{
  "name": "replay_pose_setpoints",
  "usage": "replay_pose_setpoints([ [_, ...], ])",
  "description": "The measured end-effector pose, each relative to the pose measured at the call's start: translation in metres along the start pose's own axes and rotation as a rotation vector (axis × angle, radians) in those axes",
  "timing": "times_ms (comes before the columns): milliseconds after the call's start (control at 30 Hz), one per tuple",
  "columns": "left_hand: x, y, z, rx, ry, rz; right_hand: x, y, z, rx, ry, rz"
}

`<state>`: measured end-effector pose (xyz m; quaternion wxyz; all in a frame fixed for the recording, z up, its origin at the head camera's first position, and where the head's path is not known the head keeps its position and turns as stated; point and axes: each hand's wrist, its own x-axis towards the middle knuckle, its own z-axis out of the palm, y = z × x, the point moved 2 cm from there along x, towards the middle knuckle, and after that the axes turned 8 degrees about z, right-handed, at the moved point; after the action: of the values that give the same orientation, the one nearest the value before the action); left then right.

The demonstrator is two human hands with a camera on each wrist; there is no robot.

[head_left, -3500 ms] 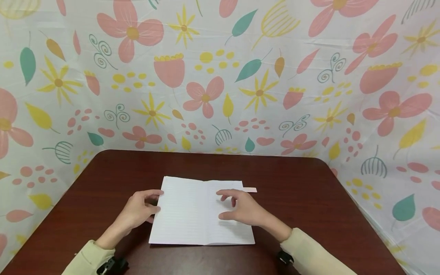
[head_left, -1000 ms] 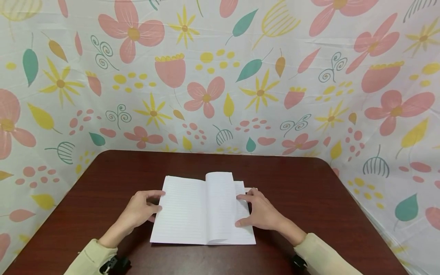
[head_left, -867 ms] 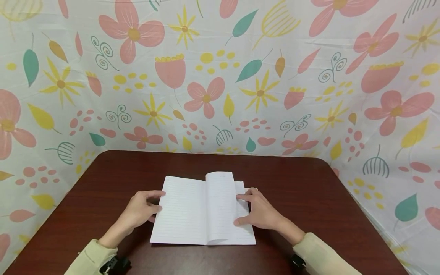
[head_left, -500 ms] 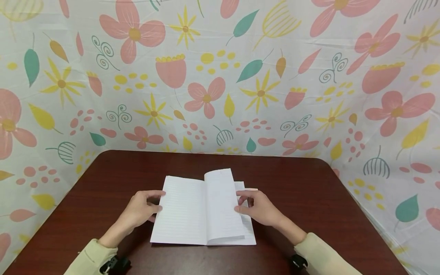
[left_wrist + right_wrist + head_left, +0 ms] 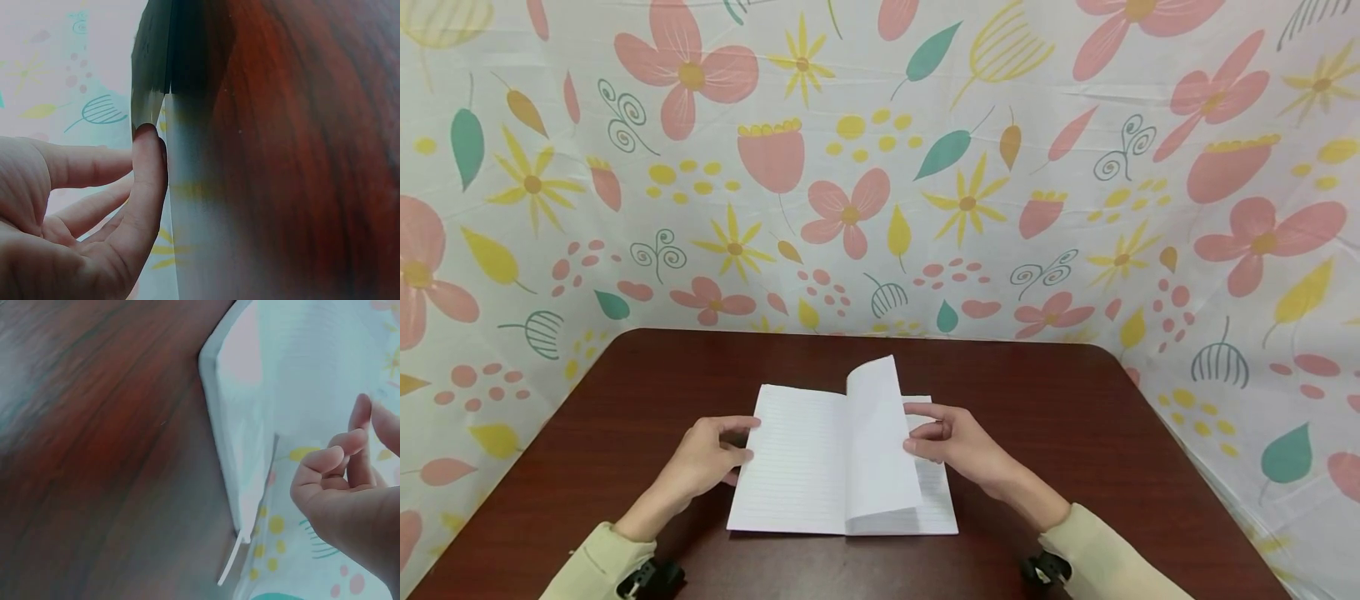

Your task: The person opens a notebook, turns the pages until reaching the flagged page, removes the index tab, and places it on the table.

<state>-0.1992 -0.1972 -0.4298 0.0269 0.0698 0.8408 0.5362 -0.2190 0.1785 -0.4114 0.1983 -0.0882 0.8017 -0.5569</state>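
While the notebook [image 5: 797,462] lies open on the table [image 5: 1037,400], the left hand [image 5: 700,457] pinches its left edge – presumably as an anchor – and the right hand [image 5: 961,439] pinches a raised page [image 5: 880,450] by its free edge, likely the easiest part to lift.

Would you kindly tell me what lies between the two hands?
Most of the open notebook, one page lifted, lies between the left hand and the right hand, as the head view shows.

Your head view: bright, fairly sharp | pale glare on worktop [image 5: 820,571] | your wrist views: hazy, notebook [image 5: 240,394] washed out
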Motion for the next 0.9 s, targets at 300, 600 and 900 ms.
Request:
replay_pose_setpoints([
  [300,-0.001,-0.002,0.000,0.009,0.004,-0.008,0.006,-0.013,0.016,0.053,-0.040,-0.042],
  [600,0.000,-0.001,0.000,-0.005,0.001,0.001,0.019,-0.021,0.039,0.063,-0.088,-0.096],
  [900,0.000,0.000,0.000,0.004,0.005,0.011,0.026,-0.027,0.059,0.081,-0.128,-0.114],
])
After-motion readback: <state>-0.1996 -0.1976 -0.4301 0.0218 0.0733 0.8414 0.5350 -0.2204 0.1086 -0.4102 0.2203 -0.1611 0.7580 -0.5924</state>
